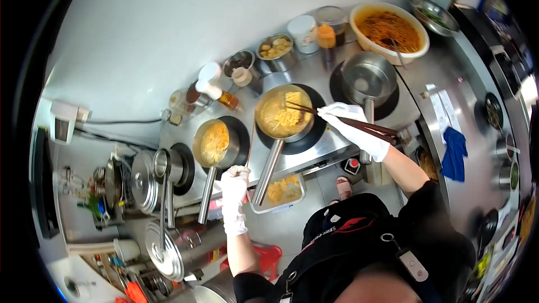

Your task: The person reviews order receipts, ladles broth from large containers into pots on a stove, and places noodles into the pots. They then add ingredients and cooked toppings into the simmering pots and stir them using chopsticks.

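My right hand [359, 132], in a white glove, grips a pair of long dark chopsticks [303, 108]. Their tips touch a block of yellow instant noodles [290, 113] in the broth of the middle saucepan [273, 151]. My left hand [234, 182], also gloved, is closed around a thin upright stick [251, 146] whose kind I cannot make out; its upper end is beside the middle saucepan. Left of it stands another saucepan [206, 182] with noodles and an orange-topped broth [215, 143].
An empty-looking saucepan [370, 76] sits on the right burner, a small pot [168, 164] on the left one. Bottles [224, 98], tubs and a bowl of potato-like chunks [275, 47] line the wall. A large basin [418, 50] holds reddish food. Below the counter is a plastic bin [292, 202].
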`<state>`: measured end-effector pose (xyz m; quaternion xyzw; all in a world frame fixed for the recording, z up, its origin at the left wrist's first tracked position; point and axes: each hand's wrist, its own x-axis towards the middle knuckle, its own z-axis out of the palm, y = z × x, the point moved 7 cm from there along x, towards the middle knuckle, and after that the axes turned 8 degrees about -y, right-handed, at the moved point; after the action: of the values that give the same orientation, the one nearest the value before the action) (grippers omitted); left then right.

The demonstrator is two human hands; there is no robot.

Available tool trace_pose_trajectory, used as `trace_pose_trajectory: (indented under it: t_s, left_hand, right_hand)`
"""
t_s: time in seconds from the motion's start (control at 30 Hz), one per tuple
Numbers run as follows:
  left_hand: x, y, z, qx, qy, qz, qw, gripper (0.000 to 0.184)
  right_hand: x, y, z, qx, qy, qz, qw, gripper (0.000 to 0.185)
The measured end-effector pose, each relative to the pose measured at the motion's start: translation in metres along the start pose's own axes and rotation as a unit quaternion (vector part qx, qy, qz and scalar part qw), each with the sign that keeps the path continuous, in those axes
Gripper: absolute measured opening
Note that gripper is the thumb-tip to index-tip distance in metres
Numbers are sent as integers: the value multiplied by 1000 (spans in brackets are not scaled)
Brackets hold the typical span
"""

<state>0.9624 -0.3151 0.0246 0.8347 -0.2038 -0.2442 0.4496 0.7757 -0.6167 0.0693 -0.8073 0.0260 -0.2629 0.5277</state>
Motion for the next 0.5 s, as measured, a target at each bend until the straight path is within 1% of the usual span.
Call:
trace_pose_trajectory:
  t_s: [0.07,0.1,0.13,0.2,0.27,0.33,0.37,0.43,0.5]
  left_hand:
    - [0,4,10,-39,-30,1,999,11]
    - [-1,5,15,-35,-46,7,998,11]
    - [-2,4,18,-52,-56,-2,997,11]
    - [-9,4,16,-68,-65,-10,996,11]
    - [-14,7,16,-83,-78,-13,993,13]
    - [-16,3,14,-90,-86,-10,992,13]
    - [-14,0,12,-81,-83,7,993,13]
    - [-10,-11,11,-71,-86,27,993,12]
    - [-1,-15,7,58,-48,94,993,12]
  right_hand:
    - [-4,8,6,-19,2,14,1000,15]
    - [-5,10,15,-89,-17,-25,996,19]
    - [-10,24,24,-76,-29,36,996,21]
    - [-17,37,40,-49,-31,65,996,20]
    - [-22,33,54,-73,-20,-7,997,16]
    - [-26,35,67,-49,-10,-28,998,15]
    - [-24,29,70,-113,-18,-37,993,15]
    - [-24,23,72,-124,-16,-17,992,16]
    - [-27,18,70,-123,-17,7,992,18]
